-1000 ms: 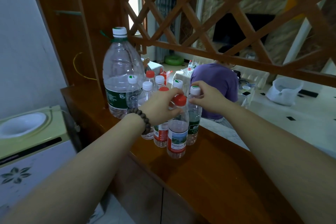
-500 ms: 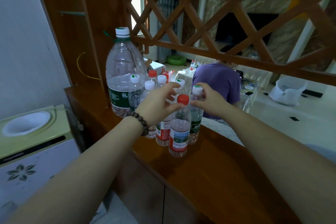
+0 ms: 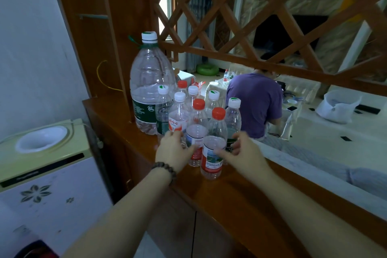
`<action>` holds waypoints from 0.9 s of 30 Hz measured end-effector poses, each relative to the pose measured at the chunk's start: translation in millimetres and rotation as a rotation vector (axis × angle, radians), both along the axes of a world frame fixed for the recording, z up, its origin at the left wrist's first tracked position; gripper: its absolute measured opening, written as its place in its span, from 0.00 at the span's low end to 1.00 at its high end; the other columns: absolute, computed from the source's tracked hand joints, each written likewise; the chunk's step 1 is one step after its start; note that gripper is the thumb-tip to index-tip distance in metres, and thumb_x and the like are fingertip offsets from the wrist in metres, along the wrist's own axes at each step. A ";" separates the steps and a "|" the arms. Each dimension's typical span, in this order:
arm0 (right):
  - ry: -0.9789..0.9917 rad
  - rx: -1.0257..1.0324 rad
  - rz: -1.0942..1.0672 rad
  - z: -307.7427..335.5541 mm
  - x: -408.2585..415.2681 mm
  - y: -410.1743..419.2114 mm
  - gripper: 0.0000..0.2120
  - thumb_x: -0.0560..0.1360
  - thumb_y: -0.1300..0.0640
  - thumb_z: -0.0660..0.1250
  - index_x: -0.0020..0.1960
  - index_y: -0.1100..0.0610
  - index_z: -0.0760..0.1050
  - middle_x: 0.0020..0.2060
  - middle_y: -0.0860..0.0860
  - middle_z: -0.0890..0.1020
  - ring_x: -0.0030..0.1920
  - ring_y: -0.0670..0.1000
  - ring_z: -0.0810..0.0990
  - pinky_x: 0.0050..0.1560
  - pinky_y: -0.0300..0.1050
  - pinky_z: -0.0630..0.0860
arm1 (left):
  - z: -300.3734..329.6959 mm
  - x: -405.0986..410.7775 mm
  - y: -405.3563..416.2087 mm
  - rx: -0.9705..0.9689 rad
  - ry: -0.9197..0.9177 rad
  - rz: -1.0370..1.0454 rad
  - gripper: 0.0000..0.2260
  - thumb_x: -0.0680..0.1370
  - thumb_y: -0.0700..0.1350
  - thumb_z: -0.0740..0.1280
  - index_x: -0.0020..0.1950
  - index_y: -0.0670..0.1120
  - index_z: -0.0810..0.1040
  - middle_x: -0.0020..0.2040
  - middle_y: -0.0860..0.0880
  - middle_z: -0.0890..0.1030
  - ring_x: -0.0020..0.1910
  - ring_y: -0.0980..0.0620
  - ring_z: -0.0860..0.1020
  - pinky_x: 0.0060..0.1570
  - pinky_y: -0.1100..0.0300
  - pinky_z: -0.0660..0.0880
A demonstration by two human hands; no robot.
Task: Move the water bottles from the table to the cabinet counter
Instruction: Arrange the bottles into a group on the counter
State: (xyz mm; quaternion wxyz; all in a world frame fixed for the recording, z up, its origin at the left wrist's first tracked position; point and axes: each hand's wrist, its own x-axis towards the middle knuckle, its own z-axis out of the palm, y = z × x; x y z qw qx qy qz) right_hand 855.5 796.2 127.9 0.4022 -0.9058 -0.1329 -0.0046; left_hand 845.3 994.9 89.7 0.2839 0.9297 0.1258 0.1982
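From the head camera, both hands reach to a cluster of small water bottles [image 3: 196,123] standing upright on the wooden counter [image 3: 240,199]. The left hand [image 3: 171,151], a bead bracelet [image 3: 164,170] on its wrist, is open with the fingers loosely spread; its fingertips lie against the lower part of a red-capped bottle [image 3: 195,132] just beyond it. The right hand [image 3: 240,153] is also open, thumb and fingers spread on either side of the lower bodies of two bottles without closing on them. Between the two hands, and nearest the camera, stands the front bottle [image 3: 213,142]: clear plastic, red cap, a red and white label with a picture around its lower half. Just past the right hand's fingers is a white-capped bottle [image 3: 232,119] with a dark green label. Further beyond the left hand stand more small bottles, some with red caps and some with white, all clear. Behind them, far from the left hand, rises a large jug [image 3: 148,90] marked 6L, with a white cap and green handle ring, only partly full. To the left of the left forearm sits a pale green water dispenser [image 3: 41,148].
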 end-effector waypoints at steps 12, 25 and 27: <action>-0.041 0.018 -0.043 -45.0 3.0 31.1 0.28 0.68 0.47 0.75 0.61 0.54 0.67 0.60 0.51 0.79 0.59 0.51 0.78 0.55 0.48 0.79 | -11.6 8.2 -12.4 -0.159 -0.009 0.023 0.19 0.75 0.52 0.69 0.62 0.46 0.73 0.45 0.54 0.80 0.40 0.58 0.74 0.40 0.63 0.72; 0.050 -0.061 -0.116 -33.2 12.8 -10.6 0.36 0.67 0.39 0.72 0.67 0.56 0.65 0.56 0.51 0.78 0.55 0.50 0.77 0.55 0.49 0.77 | -15.2 -6.1 11.1 -0.186 -0.143 0.093 0.36 0.68 0.56 0.75 0.69 0.44 0.65 0.66 0.45 0.71 0.65 0.47 0.71 0.58 0.54 0.73; 0.086 -0.054 -0.133 -28.6 22.4 -23.3 0.48 0.64 0.39 0.74 0.74 0.56 0.56 0.67 0.56 0.72 0.65 0.55 0.73 0.63 0.52 0.73 | -15.7 -4.6 17.7 -0.234 -0.133 0.071 0.48 0.64 0.58 0.77 0.76 0.43 0.56 0.73 0.44 0.63 0.72 0.46 0.62 0.66 0.52 0.67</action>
